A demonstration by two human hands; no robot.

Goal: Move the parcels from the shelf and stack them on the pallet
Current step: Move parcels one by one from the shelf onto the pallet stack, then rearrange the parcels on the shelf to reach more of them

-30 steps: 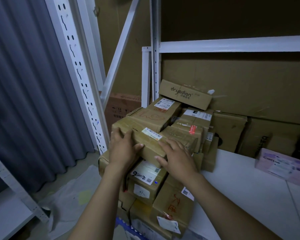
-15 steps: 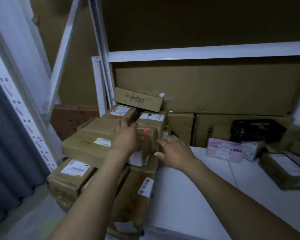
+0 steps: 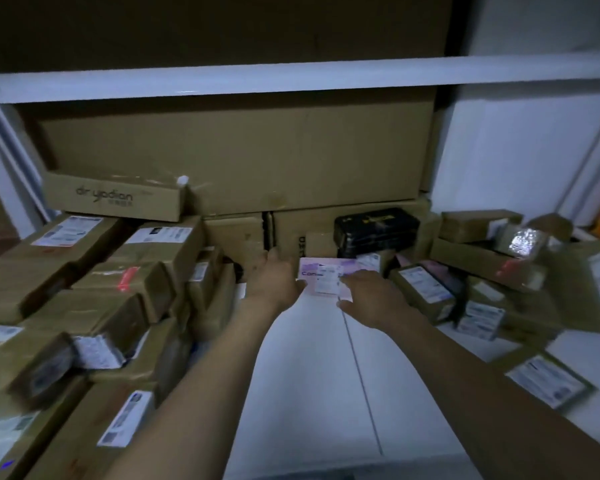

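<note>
The pink parcel [image 3: 323, 271] is flanked by both hands on the white shelf board [image 3: 312, 375]. The left hand [image 3: 274, 282] is held at the parcel's left edge, its thumb against that edge and its fingers stretched forward past it, curled round nothing. The right hand [image 3: 371, 299] is laid over the parcel's near right corner, fingers on top beside the white label and thumb at the near edge; whether the corner is actually pinched cannot be told (the frame is smeared by motion). The parcel lies flat on the board, between the two hands.

Just behind the grip, brown cartons are stood against the back of the shelf. A black wrapped parcel [image 3: 376, 230] is seen behind and to the right of the right hand, on top of other goods. Further back, a large flat cardboard box [image 3: 239, 154] is propped under the white shelf beam [image 3: 291, 79].

To the left of the left hand, a stack of taped brown parcels [image 3: 94, 306] with shipping labels is piled high, topped at the rear by a long carton printed "dr.yadian" [image 3: 115, 195]. To the right of the right hand, labelled brown parcels [image 3: 426, 292] are heaped loosely, and one flat labelled parcel [image 3: 548, 379] lies alone beside the right forearm.
</note>
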